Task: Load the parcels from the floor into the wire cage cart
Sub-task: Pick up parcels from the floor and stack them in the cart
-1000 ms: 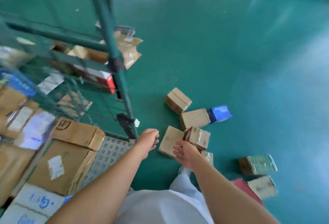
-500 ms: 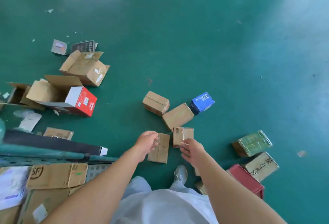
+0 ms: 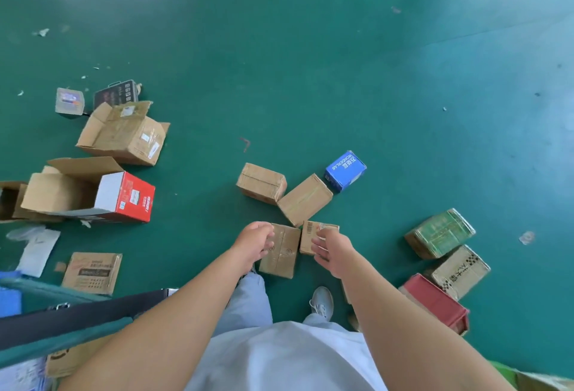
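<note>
Your arms are bare from above the elbow down to both hands: the left hand (image 3: 253, 243) and right hand (image 3: 334, 252) wear no gloves, rings or watch. You wear a plain white shirt (image 3: 279, 359), with pale blue-grey trousers (image 3: 248, 300) just beyond the shirt, and a white lace-up shoe (image 3: 322, 302) beside the trousers.

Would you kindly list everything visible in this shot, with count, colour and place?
plain brown parcels: four, brown, floor centre
blue box: one, beside them
green-wrapped parcel: one, right
checker-printed parcel: one, brown, right
red parcel: one, lower right
open cartons: several, brown, left
red-and-white box: one, left
printed brown parcel: one, by cart
cart frame: green, lower left
hands: left, right, over the centre parcels
</note>
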{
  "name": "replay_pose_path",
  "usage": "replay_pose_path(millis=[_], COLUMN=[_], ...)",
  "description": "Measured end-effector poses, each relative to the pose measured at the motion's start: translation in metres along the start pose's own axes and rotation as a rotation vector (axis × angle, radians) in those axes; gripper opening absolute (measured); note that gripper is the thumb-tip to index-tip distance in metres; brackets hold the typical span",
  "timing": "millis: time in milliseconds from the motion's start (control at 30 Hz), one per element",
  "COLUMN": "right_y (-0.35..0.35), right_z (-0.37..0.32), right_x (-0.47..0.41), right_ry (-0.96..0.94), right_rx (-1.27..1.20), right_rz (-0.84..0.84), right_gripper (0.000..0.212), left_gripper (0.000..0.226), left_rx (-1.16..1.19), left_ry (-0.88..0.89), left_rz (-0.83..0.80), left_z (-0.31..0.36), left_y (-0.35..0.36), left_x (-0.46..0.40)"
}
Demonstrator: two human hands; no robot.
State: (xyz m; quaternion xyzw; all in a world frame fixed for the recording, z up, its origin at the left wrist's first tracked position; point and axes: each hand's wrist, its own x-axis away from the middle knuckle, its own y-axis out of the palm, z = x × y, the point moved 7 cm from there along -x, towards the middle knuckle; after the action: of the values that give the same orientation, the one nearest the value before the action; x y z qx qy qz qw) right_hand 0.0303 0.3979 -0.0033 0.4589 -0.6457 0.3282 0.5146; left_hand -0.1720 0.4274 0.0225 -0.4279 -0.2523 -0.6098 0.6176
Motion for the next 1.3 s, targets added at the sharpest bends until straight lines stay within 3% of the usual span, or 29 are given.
replay_pose_path(millis=[500, 667, 900, 1100, 1233, 1300], right_y=[0.06, 0.049, 0.011, -0.041, -0.086, -0.107], right_z=[-0.047, -0.043, -0.024, 0.01, 0.024, 0.029], right_x=[-0.082, -0.126, -0.238, -0.366, -0.444, -0.478], right_ry=[0.085, 0.124, 0.234, 0.252, 0.269, 0.242], right_rx=[-0.139, -0.163, -0.148, 0.016, 0.044, 0.067], right_rz=[0.183, 0.212, 0.231, 0.175, 0.306, 0.365], right_gripper=[0.009, 0.032, 0.036, 0.037, 0.018, 0.022], left_gripper=[0.015, 0.011, 0.012, 0.02, 0.036, 0.045], left_rx=[-0.156, -0.228, -0.295, -0.333, -0.321, -0.321], left_ry=[-0.166, -0.225, -0.302, -0.394, -0.442, -0.453], left_rz=[-0.226, -0.277, -0.283, -0.286, -0.304, -0.307], left_z=[0.051, 0.052, 0.009, -0.065, -0.11, -0.127], left_y=[-0.012, 0.012, 0.074, 0.149, 0.198, 0.216], left_x=[-0.164, -0.219, -0.318, -0.408, -0.459, -0.479])
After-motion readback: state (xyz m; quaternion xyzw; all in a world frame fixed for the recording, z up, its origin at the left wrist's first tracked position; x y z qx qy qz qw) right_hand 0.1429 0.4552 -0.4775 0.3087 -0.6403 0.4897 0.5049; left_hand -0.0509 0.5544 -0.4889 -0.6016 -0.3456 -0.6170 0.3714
